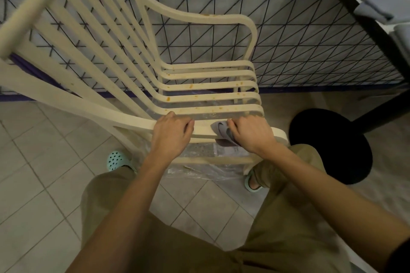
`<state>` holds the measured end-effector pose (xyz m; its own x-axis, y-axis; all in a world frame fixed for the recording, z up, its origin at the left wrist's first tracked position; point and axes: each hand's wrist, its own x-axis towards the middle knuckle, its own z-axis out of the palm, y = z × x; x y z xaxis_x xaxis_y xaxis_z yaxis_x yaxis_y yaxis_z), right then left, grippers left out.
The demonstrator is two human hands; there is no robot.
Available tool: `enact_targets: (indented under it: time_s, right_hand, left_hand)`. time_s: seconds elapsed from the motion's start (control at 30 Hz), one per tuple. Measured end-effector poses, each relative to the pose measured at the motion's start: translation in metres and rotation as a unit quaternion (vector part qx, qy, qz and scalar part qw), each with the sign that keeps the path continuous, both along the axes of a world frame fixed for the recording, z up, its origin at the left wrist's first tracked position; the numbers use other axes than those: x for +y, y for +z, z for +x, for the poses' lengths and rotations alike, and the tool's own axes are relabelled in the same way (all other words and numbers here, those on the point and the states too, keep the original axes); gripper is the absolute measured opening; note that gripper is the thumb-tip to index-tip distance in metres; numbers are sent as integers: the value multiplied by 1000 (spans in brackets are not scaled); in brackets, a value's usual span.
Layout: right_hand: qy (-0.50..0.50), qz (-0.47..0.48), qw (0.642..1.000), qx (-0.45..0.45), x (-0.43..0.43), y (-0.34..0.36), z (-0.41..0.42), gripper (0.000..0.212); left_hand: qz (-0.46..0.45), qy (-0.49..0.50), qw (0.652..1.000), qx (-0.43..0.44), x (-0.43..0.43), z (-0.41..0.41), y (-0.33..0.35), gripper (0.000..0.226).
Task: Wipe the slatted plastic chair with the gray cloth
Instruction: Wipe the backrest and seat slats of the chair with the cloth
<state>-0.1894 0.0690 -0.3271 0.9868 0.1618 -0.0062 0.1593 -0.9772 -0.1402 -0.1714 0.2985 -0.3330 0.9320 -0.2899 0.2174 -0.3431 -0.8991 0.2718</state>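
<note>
A cream slatted plastic chair [206, 86] stands in front of me, its seat slats dotted with orange-brown stains. My left hand [170, 134] grips the near armrest rail, fingers curled over its top. Just to the right on the same rail, my right hand [250, 134] holds a bunched gray cloth [221, 133] pressed against the rail. Part of the cloth hangs below the rail under my fingers.
A clear plastic sheet [199, 170] lies on the tiled floor under the chair. Behind the chair is a wire-grid panel [299, 40]. A black round table base [330, 146] sits at the right, and folded gray cloths [377, 3] lie on the table above.
</note>
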Motion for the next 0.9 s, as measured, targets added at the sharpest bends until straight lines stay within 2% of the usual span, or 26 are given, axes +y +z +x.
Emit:
enact_targets:
  time_s: [0.1,0.23,0.3,0.37,0.43,0.53,0.67,0.73,0.83,0.9]
  right_hand:
    - [-64,15,994,91,8,9,13,49]
    - [-38,6,969,246,13,26,27,57]
    - [-37,33,960,275,12,26,29,58]
    - [-36,39,972,228,9,17,26,52]
    - [-24,58,990,129,4,8,17,53]
    - [79,65,995,21,-14,-5,5,51]
    - [107,65,992,4,-40,-12,0,41]
    - [56,71,996,7,-36,-10,2,49]
    - [-66,58,994,69,-22,-5,16,49]
    - [-72,49,994,62,-19,-3,14,49]
  left_hand:
    - [-1,5,1000,-11,-1,-1,0,29]
    - [0,7,1000,-13,-2,-1,0,26]
    - [-1,3,1000,-14,-2,-1,-1,25]
    - [-3,1,1000,-12,-1,0,-3,25]
    - [0,-3,1000,-5,1,1,-5,26]
    - [11,-14,1000,-1,4,2,-6,27]
    - [13,6,1000,12,0,3,-4,30]
    - [20,15,999,30,-9,3,-2,33]
    - [3,-19,998,65,-32,1,4,34]
    - [-2,-48,995,84,-47,-2,5,34]
